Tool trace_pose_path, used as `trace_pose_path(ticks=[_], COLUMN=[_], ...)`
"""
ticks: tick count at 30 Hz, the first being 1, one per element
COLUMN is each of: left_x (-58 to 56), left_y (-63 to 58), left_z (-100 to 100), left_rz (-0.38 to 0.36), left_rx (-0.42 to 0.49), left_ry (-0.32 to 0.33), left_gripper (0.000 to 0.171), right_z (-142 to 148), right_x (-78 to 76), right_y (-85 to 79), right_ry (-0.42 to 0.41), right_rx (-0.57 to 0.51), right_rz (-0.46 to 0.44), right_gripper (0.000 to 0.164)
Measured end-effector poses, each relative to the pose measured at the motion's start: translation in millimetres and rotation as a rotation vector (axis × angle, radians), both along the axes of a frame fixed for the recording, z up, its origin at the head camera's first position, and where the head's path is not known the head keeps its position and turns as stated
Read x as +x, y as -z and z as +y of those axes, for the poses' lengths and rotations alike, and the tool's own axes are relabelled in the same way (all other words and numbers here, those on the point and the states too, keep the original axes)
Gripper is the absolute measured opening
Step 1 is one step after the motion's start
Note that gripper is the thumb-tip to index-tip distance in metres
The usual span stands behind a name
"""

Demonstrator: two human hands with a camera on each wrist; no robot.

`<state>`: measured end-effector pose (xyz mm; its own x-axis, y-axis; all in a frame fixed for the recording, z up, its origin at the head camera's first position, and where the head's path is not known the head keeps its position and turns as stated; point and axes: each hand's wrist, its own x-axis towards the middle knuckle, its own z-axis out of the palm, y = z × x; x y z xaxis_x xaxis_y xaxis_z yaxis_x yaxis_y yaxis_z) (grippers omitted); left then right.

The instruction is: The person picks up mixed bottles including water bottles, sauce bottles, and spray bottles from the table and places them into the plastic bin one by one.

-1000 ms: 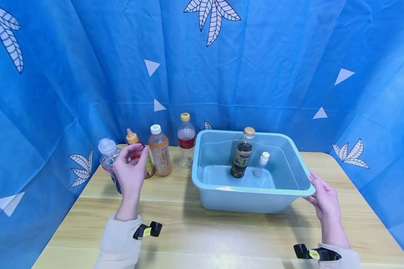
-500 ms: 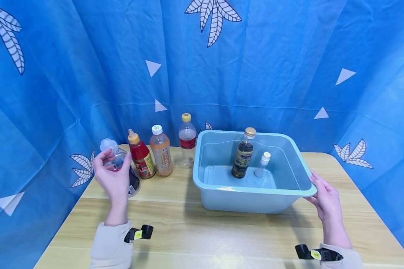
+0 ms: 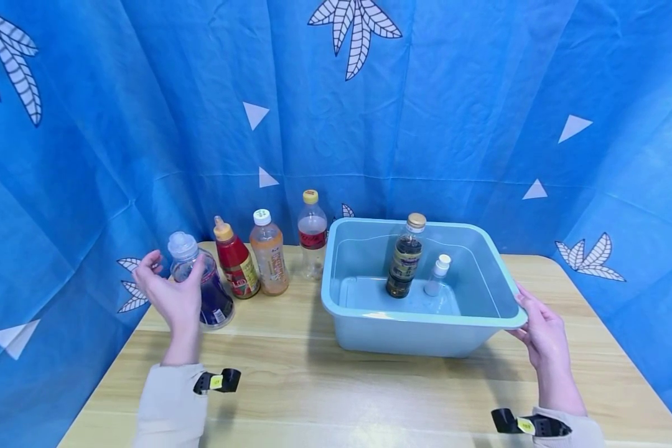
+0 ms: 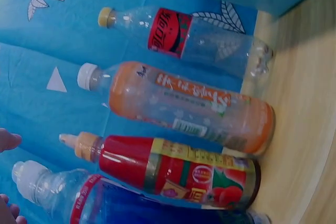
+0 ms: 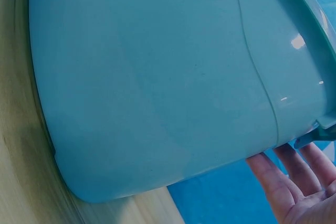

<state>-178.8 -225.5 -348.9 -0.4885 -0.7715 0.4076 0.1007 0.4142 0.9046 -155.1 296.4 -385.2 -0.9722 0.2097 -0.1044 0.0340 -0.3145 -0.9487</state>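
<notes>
Pale-blue tub (image 3: 425,336), one: rectangular, open-topped, right of centre on a wooden surface (image 3: 325,404); right hand (image 3: 542,333) grasping its rim at the right end, thumb above, fingers beneath. Blue-labelled bottle (image 3: 216,298), one: translucent cap, red band above the label, leftmost and nearest of a row of four on the left; left hand (image 3: 175,300) beside its upper part, fingers spread and grasping nothing, contact with the bottle not determinable. Orange-labelled bottle (image 3: 270,264), one: white cap, third from left. Yellow-capped bottle (image 3: 312,233), one: clear, red label, farthest of the row, just left of the tub. Red squeeze bottle (image 3: 237,264), one: orange nozzle cap, between the blue-labelled and orange-labelled bottles. Dark bottle (image 3: 404,264), one: gold cap, standing inside the tub. Small clear bottle (image 3: 437,278), one: white cap, inside the tub, just right of the dark bottle.
</notes>
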Motion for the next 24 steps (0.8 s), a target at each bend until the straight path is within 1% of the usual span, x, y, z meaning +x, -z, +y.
trace_pose_path(ticks=[7, 14, 17, 21, 24], left_x=[-9.8, -14.9, -16.5, -17.6, -17.6], left_y=[0.4, 1.2, 2.3, 2.7, 1.9], left_z=[-9, -15, -16, -18, -19], left_rz=[-0.097, -0.199, -0.209, -0.191, -0.173], left_rx=[-0.01, 0.035, 0.03, 0.01, -0.014], left_ry=[0.02, 0.077, 0.084, 0.091, 0.1], left_gripper=[0.067, 0.071, 0.07, 0.069, 0.067], right_z=[0, 0, 0, 2, 9], right_x=[0.2, 1.0, 1.3, 0.2, -5.0], right_y=[0.8, 0.6, 0.8, 2.5, 10.8], right_ry=[-0.002, 0.002, 0.001, -0.001, 0.005], right_rx=[-0.001, 0.004, 0.002, -0.002, 0.019], right_rz=[0.008, 0.017, 0.019, 0.015, -0.001], right_gripper=[0.016, 0.015, 0.016, 0.016, 0.02])
